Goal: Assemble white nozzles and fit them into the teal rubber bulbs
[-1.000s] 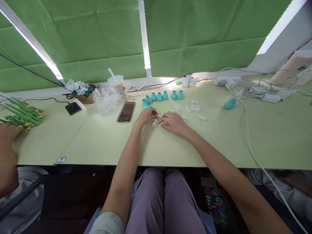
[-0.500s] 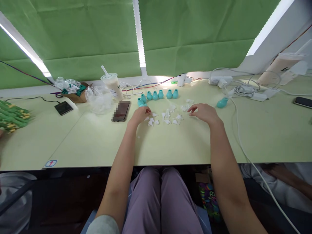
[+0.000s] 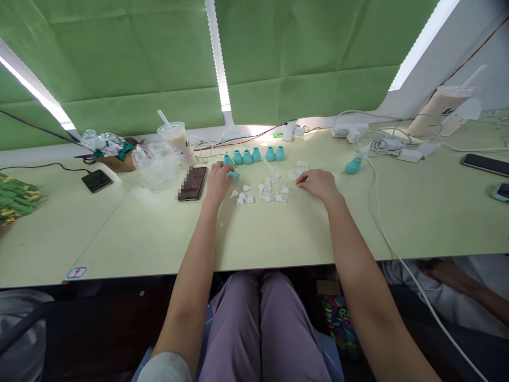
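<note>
Turquoise bulbs (image 3: 247,157) and white small pieces (image 3: 242,197) on a pale yellow-green tabletop (image 3: 278,241); leaf-green sheets (image 3: 139,63); dusty mauve trousers (image 3: 238,329); light grey sleeve (image 3: 167,367); white cord (image 3: 377,199); green bundle (image 3: 18,196) with yellow tips; dark item (image 3: 341,318) patterned in many bright colours.

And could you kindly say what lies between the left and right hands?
In the head view, scattered small white pieces and a few clear pieces lie between the left hand, which is at a teal bulb, and the right hand.
</note>
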`<move>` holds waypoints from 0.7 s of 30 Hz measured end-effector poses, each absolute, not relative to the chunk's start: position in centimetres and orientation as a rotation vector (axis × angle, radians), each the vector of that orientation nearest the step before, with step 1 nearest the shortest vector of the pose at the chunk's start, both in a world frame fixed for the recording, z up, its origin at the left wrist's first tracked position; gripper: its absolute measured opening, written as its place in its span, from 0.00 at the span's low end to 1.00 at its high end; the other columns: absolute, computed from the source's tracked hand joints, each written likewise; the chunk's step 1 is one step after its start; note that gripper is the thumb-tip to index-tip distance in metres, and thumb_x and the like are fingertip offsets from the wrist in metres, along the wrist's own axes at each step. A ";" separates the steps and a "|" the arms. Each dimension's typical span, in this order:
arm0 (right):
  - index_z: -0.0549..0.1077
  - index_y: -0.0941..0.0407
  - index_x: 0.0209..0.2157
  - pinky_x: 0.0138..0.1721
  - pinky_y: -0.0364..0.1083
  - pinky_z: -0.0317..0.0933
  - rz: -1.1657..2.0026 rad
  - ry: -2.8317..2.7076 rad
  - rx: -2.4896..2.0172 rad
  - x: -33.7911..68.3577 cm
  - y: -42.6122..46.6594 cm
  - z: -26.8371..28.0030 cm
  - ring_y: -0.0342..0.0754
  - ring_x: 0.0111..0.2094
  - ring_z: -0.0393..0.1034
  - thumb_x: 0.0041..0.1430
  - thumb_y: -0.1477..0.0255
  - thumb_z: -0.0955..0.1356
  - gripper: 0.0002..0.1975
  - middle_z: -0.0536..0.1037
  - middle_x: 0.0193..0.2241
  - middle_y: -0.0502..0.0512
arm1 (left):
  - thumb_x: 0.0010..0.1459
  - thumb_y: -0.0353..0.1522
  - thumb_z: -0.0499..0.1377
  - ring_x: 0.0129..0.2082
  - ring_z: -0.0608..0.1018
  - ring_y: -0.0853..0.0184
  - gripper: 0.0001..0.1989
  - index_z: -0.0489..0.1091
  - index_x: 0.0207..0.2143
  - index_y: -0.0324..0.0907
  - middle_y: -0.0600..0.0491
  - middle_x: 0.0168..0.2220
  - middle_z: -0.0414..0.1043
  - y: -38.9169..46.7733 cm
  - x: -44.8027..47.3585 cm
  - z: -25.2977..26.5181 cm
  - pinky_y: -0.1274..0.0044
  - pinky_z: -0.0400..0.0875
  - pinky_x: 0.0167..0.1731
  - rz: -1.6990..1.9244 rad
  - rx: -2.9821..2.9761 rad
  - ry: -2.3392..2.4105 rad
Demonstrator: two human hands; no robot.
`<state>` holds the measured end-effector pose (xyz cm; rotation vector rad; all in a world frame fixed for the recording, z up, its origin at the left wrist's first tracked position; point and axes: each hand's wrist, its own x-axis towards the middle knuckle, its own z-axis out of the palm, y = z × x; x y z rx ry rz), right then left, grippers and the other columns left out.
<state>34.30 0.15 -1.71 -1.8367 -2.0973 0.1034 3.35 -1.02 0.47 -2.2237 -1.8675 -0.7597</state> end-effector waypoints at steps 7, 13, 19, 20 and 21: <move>0.74 0.52 0.24 0.31 0.47 0.51 0.123 -2.052 -1.820 33.9 0.0 -1.2 0.51 0.33 0.68 0.49 0.69 0.69 0.03 0.77 0.27 0.52 | 0.55 0.35 0.56 0.44 0.66 0.59 0.12 0.68 0.43 0.45 0.47 0.42 0.64 -0.7 2.2 -0.1 0.71 0.63 0.41 -0.798 -2.090 -1.987; 0.74 0.52 0.27 0.28 0.45 0.51 0.273 -1.968 -1.620 33.4 -0.4 -0.5 0.46 0.27 0.65 0.51 0.65 0.67 0.05 0.77 0.27 0.49 | 0.56 0.40 0.56 0.48 0.65 0.57 0.16 0.69 0.44 0.44 0.46 0.46 0.63 -0.9 3.4 -0.2 0.69 0.61 0.45 -0.767 -2.176 -1.903; 0.73 0.51 0.26 0.28 0.45 0.52 0.295 -1.960 -1.581 33.0 -0.6 -0.2 0.45 0.26 0.64 0.50 0.66 0.68 0.04 0.77 0.27 0.48 | 0.56 0.39 0.56 0.47 0.67 0.62 0.12 0.71 0.40 0.44 0.49 0.44 0.65 -1.9 5.2 1.1 0.72 0.60 0.48 -0.869 -2.514 -1.609; 0.73 0.51 0.27 0.29 0.45 0.52 0.300 -1.958 -1.571 32.9 -0.7 -0.2 0.46 0.27 0.64 0.50 0.66 0.68 0.04 0.77 0.28 0.48 | 0.56 0.39 0.56 0.46 0.67 0.63 0.12 0.71 0.40 0.44 0.49 0.44 0.66 -2.0 5.5 1.1 0.72 0.61 0.48 -0.859 -2.577 -1.576; 0.74 0.50 0.28 0.29 0.45 0.52 0.301 -1.953 -1.558 32.9 -0.7 -0.2 0.46 0.27 0.65 0.51 0.67 0.68 0.03 0.77 0.28 0.47 | 0.56 0.39 0.56 0.47 0.67 0.63 0.12 0.71 0.40 0.43 0.49 0.44 0.66 -2.1 5.8 1.1 0.73 0.61 0.48 -0.846 -2.622 -1.560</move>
